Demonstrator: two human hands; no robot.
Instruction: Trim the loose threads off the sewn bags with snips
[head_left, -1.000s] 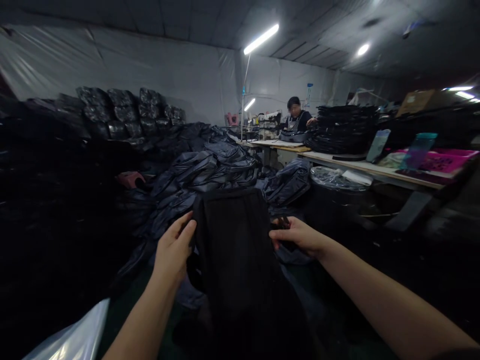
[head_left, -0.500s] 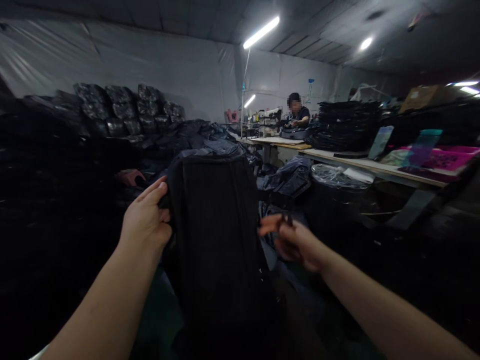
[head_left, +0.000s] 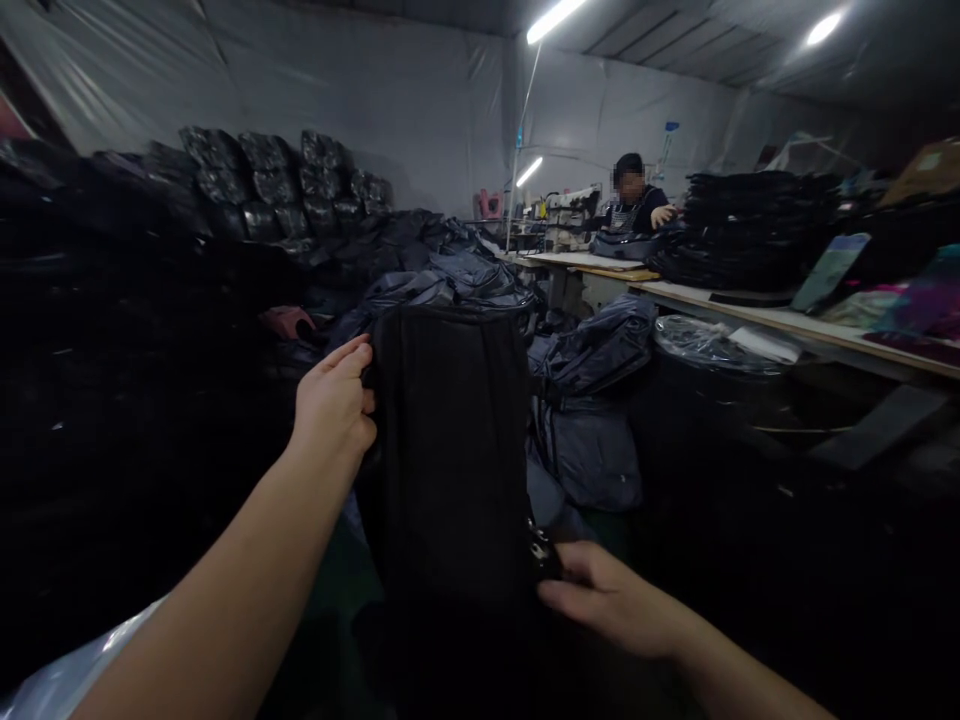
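A black fabric bag [head_left: 461, 430], seemingly a backpack, stands upright in front of me, its lower part lost in darkness. My left hand [head_left: 335, 400] is closed on the bag's upper left edge, thumb and fingers pinching the cloth. At the lower right side, my right hand [head_left: 600, 590] is closed with thumb and forefinger on a dark piece of the bag's edge. Small shiny spots, perhaps metal zipper parts, show just beside those fingertips. Too dark to make out is the exact piece they pinch.
Behind the bag lie heaped dark grey bags [head_left: 450, 275]. Wrapped black bundles [head_left: 262, 185] are stacked against the back wall. To the right runs a worktable [head_left: 750, 307] carrying a black stack [head_left: 750, 230]. A co-worker [head_left: 637, 200] sits by sewing machines beyond.
My right hand has moved down along the bag's right side and closed on its edge. The left hand keeps its hold. The view has turned slightly left and down.
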